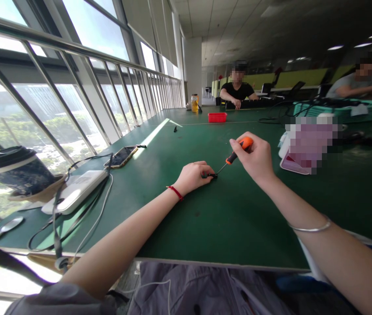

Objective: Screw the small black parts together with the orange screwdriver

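My right hand (257, 156) is closed around the orange and black handle of a screwdriver (231, 158). The shaft slants down to the left, and its tip meets a small black part (215, 176) on the green table (232, 227). My left hand (195, 178) pinches that part against the tabletop, with its fingers partly covering it. The part is too small for me to tell its exact kind. Farther off, another small black piece (175, 129) lies by itself on the table.
On the left are a phone (123, 156), a white power strip (82, 190) with cables, and a lidded cup (15, 170). A red tray (217, 117) sits farther back. A teal basket (343, 113) is at the right. Two people sit across the room.
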The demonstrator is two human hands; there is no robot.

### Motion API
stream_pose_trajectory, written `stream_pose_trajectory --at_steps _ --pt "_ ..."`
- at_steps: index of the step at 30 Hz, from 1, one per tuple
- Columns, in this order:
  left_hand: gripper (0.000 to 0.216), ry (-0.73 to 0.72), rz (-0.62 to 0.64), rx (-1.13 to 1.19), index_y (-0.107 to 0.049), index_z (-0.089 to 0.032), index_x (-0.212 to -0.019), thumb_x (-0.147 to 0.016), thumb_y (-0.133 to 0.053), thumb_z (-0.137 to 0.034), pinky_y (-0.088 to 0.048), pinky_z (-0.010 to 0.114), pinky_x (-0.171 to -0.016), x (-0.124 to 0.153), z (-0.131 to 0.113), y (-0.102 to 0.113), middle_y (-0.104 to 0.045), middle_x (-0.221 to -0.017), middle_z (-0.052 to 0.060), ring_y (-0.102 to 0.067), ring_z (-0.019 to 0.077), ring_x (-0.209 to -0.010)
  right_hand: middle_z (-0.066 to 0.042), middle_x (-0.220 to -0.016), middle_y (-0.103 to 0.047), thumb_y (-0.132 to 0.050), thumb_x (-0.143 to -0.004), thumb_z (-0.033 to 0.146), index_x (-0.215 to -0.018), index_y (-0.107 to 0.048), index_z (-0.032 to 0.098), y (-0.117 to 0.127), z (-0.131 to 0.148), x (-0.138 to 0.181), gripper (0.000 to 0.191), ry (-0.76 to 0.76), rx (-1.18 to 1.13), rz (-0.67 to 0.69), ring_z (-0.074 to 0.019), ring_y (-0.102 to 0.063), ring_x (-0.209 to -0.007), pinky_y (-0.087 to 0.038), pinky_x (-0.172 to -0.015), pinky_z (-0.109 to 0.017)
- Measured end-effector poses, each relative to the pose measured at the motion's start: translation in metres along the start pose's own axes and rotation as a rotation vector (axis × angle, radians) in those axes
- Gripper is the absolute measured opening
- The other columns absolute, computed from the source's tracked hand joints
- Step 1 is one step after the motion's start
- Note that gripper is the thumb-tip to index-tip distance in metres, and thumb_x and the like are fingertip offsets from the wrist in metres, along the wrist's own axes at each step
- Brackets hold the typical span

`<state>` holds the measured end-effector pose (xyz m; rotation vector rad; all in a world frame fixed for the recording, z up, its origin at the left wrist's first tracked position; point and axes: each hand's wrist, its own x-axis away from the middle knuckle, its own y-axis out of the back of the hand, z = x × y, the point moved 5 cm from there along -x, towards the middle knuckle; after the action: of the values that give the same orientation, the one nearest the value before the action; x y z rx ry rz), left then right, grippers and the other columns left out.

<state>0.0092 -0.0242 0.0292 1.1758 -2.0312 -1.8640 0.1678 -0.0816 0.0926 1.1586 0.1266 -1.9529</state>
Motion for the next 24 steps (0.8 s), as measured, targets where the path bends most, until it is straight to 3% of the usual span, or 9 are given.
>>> stream_pose_trajectory --at_steps 7,12,16,18,21,24 --pt "0.018 0.028 0.005 -0.007 -0.070 -0.025 -0.090 -0.078 -0.056 -0.029 -0.039 0.021 -0.060 0.0000 0.0005 -0.0006 -0.063 -0.089 -0.002 -0.057 0.0102 -0.068 0.002 -0.065 -0.052 -0.055 -0.074 0.028 -0.079 -0.052 0.023 -0.0004 -0.0003 0.0014 0.008 0.018 -0.036 0.023 -0.0144 -0.052 -0.059 -0.039 -0.055 -0.026" --pt "0.018 0.026 -0.011 -0.017 -0.070 -0.026 -0.090 -0.079 -0.056 -0.029 -0.039 0.021 -0.060 0.0002 0.0001 0.0003 -0.063 -0.089 -0.003 -0.056 0.0098 -0.067 0.004 -0.060 -0.050 -0.055 -0.075 0.037 -0.091 -0.051 0.024 -0.0020 -0.0031 0.0022 0.021 -0.004 0.016 0.011 -0.0155 -0.052 -0.057 -0.039 -0.057 -0.027" --pt "0.018 0.029 -0.012 -0.021 -0.070 -0.026 -0.089 -0.079 -0.056 -0.029 -0.039 0.021 -0.060 0.0000 0.0011 -0.0001 -0.063 -0.088 -0.003 -0.056 0.0101 -0.068 0.003 -0.058 -0.050 -0.054 -0.076 0.050 -0.076 -0.054 0.023 -0.0032 -0.0011 0.0018 0.027 -0.039 0.057 0.024 -0.0135 -0.048 -0.053 -0.038 -0.057 -0.027" --pt "0.017 0.026 -0.018 -0.026 -0.070 -0.026 -0.089 -0.078 -0.056 -0.029 -0.039 0.021 -0.060 -0.0002 0.0013 -0.0003 -0.063 -0.088 -0.003 -0.057 0.0102 -0.068 0.001 -0.063 -0.053 -0.054 -0.077 0.047 -0.072 -0.055 0.022 -0.0038 -0.0003 0.0014 0.025 -0.032 0.037 0.035 -0.0127 -0.047 -0.054 -0.038 -0.057 -0.027" --pt "0.017 0.024 -0.027 -0.032 -0.069 -0.026 -0.089 -0.078 -0.056 -0.028 -0.038 0.021 -0.059 -0.0003 0.0011 -0.0004 -0.063 -0.088 -0.003 -0.057 0.0102 -0.068 0.001 -0.069 -0.055 -0.058 -0.073 0.036 -0.084 -0.055 0.022 -0.0045 -0.0033 0.0011 0.018 -0.030 0.005 0.034 -0.0136 -0.049 -0.057 -0.039 -0.057 -0.028" --pt "0.018 0.038 -0.017 -0.033 -0.069 -0.026 -0.089 -0.078 -0.056 -0.028 -0.039 0.021 -0.059 -0.0004 0.0008 -0.0005 -0.063 -0.089 -0.002 -0.057 0.0105 -0.069 0.002 -0.073 -0.055 -0.059 -0.070 0.031 -0.099 -0.050 0.023 -0.0064 -0.0075 0.0014 0.031 -0.036 -0.029 0.043 -0.0156 -0.053 -0.060 -0.040 -0.057 -0.029"
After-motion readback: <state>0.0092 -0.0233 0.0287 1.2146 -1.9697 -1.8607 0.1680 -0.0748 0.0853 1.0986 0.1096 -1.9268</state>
